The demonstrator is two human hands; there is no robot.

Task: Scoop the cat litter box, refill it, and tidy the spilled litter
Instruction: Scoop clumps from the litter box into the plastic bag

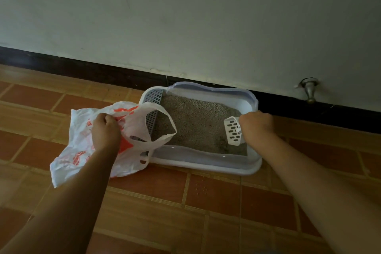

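a person's right hand [256, 128] grips a white slotted plastic scoop [234, 131] over grey litter in the white plastic litter box [206, 166] against the wall, left hand [106, 133] clutching a white-and-orange plastic bag [80, 150] nearby; sifting slowly, bag mouth close, should limit spills.

- Illumination: dim, diffuse indoor light, with the source out of frame. Colours are muted, and the wall [185, 16] has a greenish cast.
- Brightest surfaces: plastic bag [68, 159], scoop [234, 131] and rim of the litter box [206, 165]; none is blown out.
- Shadows: soft-edged. The left forearm [68, 202] is darker than the right forearm [319, 187].
- Distortion: wide-angle. The baseboard [82, 66] slants, and the tile lines of the floor [216, 212] splay toward the edges.
- Sharpness: litter grains are resolved at centre; the lower corners are soft.
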